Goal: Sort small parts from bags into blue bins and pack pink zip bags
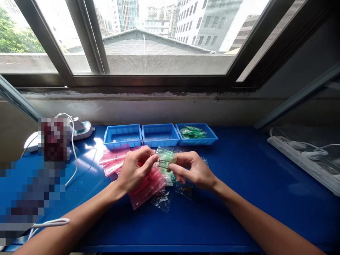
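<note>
A small green-tinted clear plastic bag (pixel 165 159) with thin metal pieces showing in it is stretched between my hands. My left hand (pixel 136 166) pinches its left edge between thumb and forefinger. On the right edge, the thumb and fingers of my right hand (pixel 193 170) are closed. The exact kind of metal piece is too small to make out. Under my left hand lie several pink plastic bags (pixel 147 187), partly hidden by it. Clear bags (pixel 162 201) lie at the front of the pile, and one clear bag (pixel 186 191) with a small part sits below my right hand.
Behind the bags stand three blue trays: a left tray (pixel 106 142), a middle tray (pixel 160 142) and a right tray (pixel 212 141) containing green bags (pixel 192 132). White power strips (pixel 84 131) and cables are at left; another strip (pixel 300 161) runs along the right. A window is behind.
</note>
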Motion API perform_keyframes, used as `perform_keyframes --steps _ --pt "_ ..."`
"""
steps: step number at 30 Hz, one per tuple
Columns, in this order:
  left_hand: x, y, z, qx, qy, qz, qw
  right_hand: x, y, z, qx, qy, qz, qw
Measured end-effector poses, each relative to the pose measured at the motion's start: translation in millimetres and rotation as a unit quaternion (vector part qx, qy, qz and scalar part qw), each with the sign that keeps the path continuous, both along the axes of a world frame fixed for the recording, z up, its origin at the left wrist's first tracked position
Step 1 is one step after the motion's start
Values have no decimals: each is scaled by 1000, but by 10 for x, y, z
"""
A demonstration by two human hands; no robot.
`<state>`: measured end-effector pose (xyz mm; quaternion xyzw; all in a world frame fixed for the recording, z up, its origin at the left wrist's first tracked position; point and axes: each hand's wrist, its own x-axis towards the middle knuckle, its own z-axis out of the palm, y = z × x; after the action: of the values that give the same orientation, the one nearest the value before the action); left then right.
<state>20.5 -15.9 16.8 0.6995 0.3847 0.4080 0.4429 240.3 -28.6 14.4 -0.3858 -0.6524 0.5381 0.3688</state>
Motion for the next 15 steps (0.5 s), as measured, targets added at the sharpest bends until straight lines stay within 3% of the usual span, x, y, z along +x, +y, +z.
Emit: perform_keyframes --steps 2,5,9,11,15 --pt "3 8 -2 -17 -28 3 999 31 50 -9 -14 17 -31 999" --pt "5 16 0 -36 -70 0 997 170 174 -15 30 15 -156 987" --pt "1 19 -2 -40 -63 -7 997 493 369 -24 132 -110 -330 928" --pt "-1 23 -10 -32 -50 -7 998 647 444 -41 164 -201 -363 895" --pt "1 32 -24 -16 -35 -8 999 810 516 -85 178 -319 -356 860"
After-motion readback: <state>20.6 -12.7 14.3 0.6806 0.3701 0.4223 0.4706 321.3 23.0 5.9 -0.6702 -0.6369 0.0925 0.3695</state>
